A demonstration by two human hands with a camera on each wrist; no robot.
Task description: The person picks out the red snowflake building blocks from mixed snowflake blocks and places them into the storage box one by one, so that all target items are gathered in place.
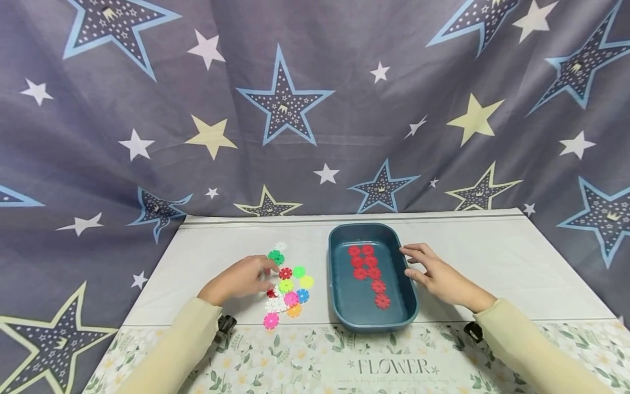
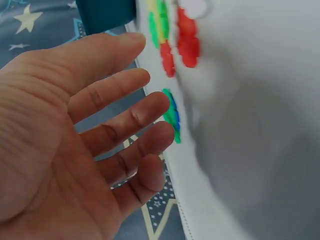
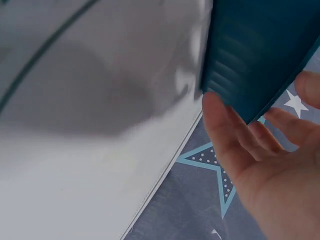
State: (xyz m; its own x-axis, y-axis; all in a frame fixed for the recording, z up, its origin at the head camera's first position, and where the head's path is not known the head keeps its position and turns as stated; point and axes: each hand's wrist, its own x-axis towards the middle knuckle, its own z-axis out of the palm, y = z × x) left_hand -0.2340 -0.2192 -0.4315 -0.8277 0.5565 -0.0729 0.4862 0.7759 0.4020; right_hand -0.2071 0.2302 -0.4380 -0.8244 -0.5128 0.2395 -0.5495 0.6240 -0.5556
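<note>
My left hand (image 1: 243, 279) hovers at the left side of a loose pile of toothed plastic discs. In the left wrist view its fingers (image 2: 135, 115) are spread, slightly bent, and hold nothing. Nearest to the fingertips lies a red disc (image 1: 285, 273), with a lime-yellow disc (image 1: 286, 285) and a pink disc (image 1: 291, 298) just below. A dark blue tray (image 1: 351, 312) stands right of the pile, with several red discs (image 1: 371, 261) lying flat inside. Against the tray's right wall rest the fingertips of my right hand (image 1: 438, 278), the fingers extended and the thumb apart.
Green discs (image 1: 276, 257) and a white disc (image 1: 280, 246) lie at the far end of the pile; a blue disc (image 1: 302, 295) and an orange disc (image 1: 294, 311) are nearer the tray. A floral mat (image 1: 275, 361) covers the table's front. Behind hangs a star-patterned curtain (image 1: 354, 126).
</note>
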